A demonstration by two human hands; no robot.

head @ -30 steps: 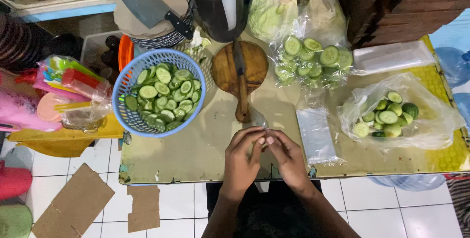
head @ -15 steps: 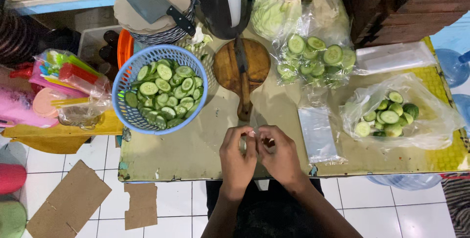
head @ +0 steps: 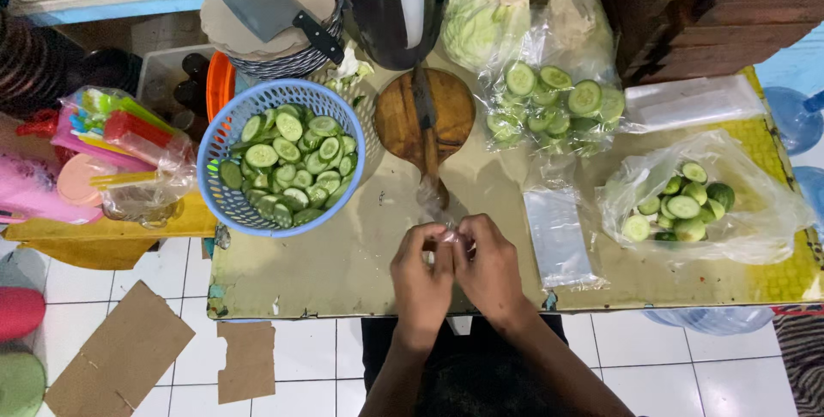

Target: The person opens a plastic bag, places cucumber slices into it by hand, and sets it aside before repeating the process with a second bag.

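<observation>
Left hand, right hand pinch small clear bag near table front edge.

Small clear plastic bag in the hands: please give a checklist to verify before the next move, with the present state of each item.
1. Both hands on the small clear bag: left hand and right hand pinch it together. Ok.
2. Bag mouth opened: cannot tell, fingers hide it.
3. Cucumber slices within reach: blue basket is full. Ok.
4. Spare bags ready: flat stack beside the right hand. Ok.
5. Knife out of the way: lies on the round board, apart from the hands. Ok.
</observation>
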